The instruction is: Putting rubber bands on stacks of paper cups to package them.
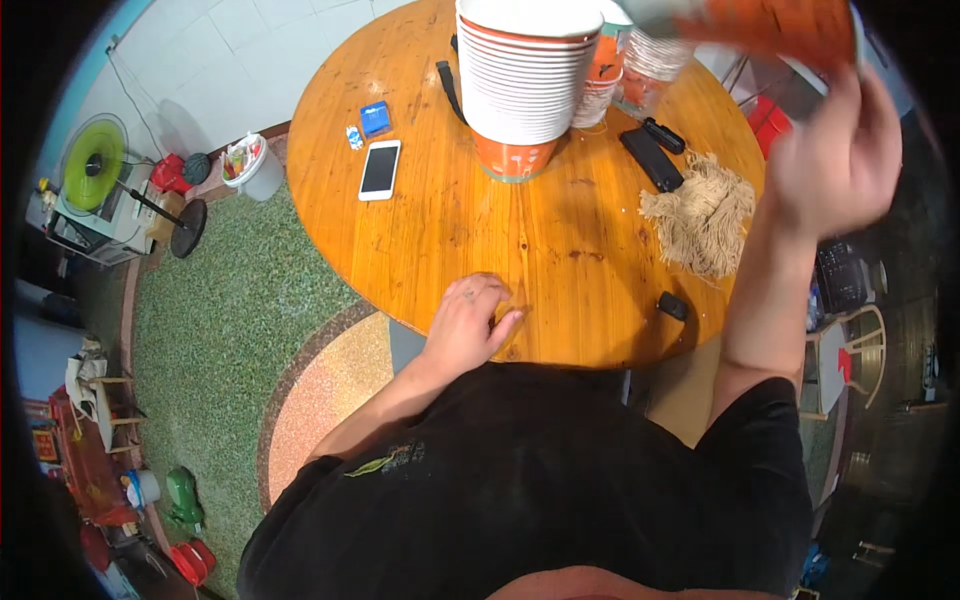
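Note:
My left hand (pixel 468 322) rests on the near edge of the round wooden table (pixel 540 250), fingers curled loosely, holding nothing. My right hand (pixel 835 150) is raised at the upper right and grips a blurred orange paper bowl (pixel 770 25) near the frame's top. A tall stack of orange and white paper bowls (pixel 520 85) stands on the far middle of the table, with smaller cup stacks (pixel 640 65) just to its right. A bundle of tan string (pixel 703 218) lies on the table below my right hand.
A white phone (pixel 380 170), a blue box (pixel 375 118), a black remote-like device (pixel 652 158) and a small black object (pixel 672 306) lie on the table. On the floor at left stand a white bucket (pixel 252 168) and a green fan (pixel 95 165). A chair (pixel 848 355) stands at right.

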`<state>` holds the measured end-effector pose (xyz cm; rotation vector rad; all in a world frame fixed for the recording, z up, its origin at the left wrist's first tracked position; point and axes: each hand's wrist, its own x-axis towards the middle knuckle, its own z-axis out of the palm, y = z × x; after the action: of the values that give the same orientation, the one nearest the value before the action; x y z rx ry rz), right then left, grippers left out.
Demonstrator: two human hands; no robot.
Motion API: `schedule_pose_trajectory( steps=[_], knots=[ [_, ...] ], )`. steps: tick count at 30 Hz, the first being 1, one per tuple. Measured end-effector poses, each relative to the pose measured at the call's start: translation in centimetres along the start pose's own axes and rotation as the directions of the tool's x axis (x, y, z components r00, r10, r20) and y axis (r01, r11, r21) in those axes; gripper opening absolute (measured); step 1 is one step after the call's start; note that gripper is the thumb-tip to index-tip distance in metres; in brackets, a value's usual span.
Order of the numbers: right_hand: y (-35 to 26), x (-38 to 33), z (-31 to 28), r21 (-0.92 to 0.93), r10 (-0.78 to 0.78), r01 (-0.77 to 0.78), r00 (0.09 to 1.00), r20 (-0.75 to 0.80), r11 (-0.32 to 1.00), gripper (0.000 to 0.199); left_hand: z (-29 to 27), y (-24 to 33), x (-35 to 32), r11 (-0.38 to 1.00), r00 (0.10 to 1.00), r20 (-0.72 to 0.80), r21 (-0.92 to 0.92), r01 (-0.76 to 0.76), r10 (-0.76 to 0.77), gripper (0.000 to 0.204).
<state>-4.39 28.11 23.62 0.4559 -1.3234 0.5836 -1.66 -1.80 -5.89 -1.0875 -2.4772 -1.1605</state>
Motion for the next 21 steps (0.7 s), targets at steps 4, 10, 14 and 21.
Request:
schedule_pose_trajectory(
  steps=[4, 10, 14, 21],
  knots=[
    [-3.5, -9.1, -6.8, -0.025, -0.052, 0.064, 0.939, 0.34, 0.998, 0.012, 0.4, -1.7, -1.4, 0.887, 0.958, -0.097, -0.412, 0.207, -0.269, 0.044],
    [-8.3, -20.7, -8.9, -0.098, 0.135, -0.095, 0.575, 0.807, 0.991, 0.015, -1.7, -2.0, -0.1, 0.916, 0.957, -0.289, -0.389, -0.1, -0.018, 0.147],
    [-9.8, -23.8, -8.5, 0.019, 0.129, -0.235, 0.6, 0.789, 0.972, 0.02, -2.3, 1.3, 1.9, 0.978, 0.969, -0.148, -0.037, -0.205, 0.198, 0.113],
    [-2.3, -22.6, -12.0, -0.407, 0.458, -0.227, 0.585, 0.669, 0.885, 0.016, -3.8, 0.4, 2.6, 0.971, 0.98, -0.079, 0.17, -0.167, 0.182, 0.052]
  ],
)
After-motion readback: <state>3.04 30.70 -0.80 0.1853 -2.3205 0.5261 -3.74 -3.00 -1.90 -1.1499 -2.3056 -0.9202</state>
